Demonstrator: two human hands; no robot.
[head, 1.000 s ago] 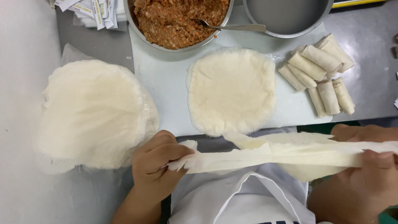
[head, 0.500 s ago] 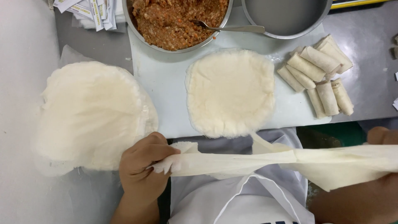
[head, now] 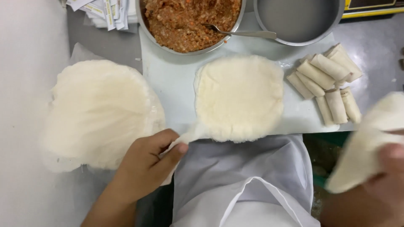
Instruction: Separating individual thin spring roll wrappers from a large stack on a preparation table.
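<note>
My left hand [head: 145, 168] pinches a thin corner of wrapper at the near left edge of the middle stack of pale round wrappers [head: 240, 96], which lies on a light board [head: 172, 80]. At the right edge of the view, my right hand [head: 389, 168] grips a single peeled wrapper [head: 364, 147], hanging folded and clear of the board. A bigger pile of wrappers [head: 101, 113] sits left of my left hand.
A metal bowl of reddish-brown minced filling [head: 189, 21] with a fork [head: 240, 32] stands behind the board, next to a grey metal bowl [head: 299, 19]. Several rolled rolls [head: 328, 84] lie on the board's right. Folded papers [head: 105, 12] lie far left. My white apron [head: 240, 185] is below.
The sheet stretched between both hands has come free of my left hand; my right hand has pulled it away to the right. My left hand now holds the middle stack's edge.
</note>
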